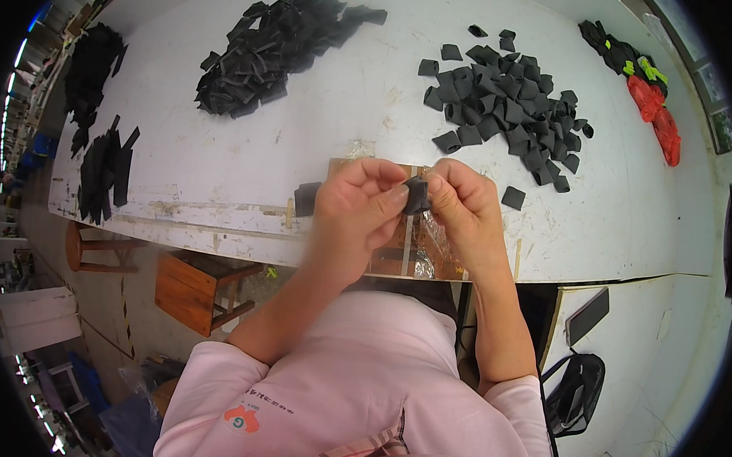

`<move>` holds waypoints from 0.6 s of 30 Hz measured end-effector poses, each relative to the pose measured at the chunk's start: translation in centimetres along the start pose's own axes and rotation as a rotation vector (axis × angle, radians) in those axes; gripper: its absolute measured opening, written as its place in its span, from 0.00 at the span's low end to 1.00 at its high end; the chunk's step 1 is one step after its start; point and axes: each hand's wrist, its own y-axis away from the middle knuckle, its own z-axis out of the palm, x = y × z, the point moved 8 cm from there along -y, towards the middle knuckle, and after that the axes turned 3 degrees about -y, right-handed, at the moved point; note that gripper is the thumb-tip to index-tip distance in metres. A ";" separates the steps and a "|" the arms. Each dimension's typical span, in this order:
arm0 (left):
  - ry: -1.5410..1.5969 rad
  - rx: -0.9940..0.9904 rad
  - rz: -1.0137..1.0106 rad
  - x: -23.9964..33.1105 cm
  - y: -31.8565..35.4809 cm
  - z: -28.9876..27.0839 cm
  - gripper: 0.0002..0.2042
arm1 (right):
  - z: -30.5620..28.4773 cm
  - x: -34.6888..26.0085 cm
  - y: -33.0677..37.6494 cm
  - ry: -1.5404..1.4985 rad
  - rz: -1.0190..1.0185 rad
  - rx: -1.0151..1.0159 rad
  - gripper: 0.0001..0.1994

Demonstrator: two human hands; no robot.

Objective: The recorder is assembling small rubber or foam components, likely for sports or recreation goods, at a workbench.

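Note:
My left hand (359, 208) and my right hand (461, 204) meet over the near edge of a white table (355, 105). Both pinch one small black fabric piece (416, 194) between thumbs and fingertips. A single black piece (306, 199) lies just left of my left hand. Another lone black piece (513, 197) lies right of my right hand. A pile of folded black pieces (506, 100) sits beyond my right hand. A larger heap of flat black pieces (276, 45) lies far left of centre.
More black pieces (103, 172) are stacked at the table's left end. Red and black fabric (649, 94) lies at the far right. Crumpled clear plastic (430, 248) sits under my hands. Wooden stools (192, 290) stand below the table. A phone (587, 316) and a black bag (575, 393) are at lower right.

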 end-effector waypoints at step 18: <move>-0.584 0.067 0.554 5.4 1.3 2.3 0.04 | 2.7 -6.5 3.6 0.763 -0.641 0.187 0.13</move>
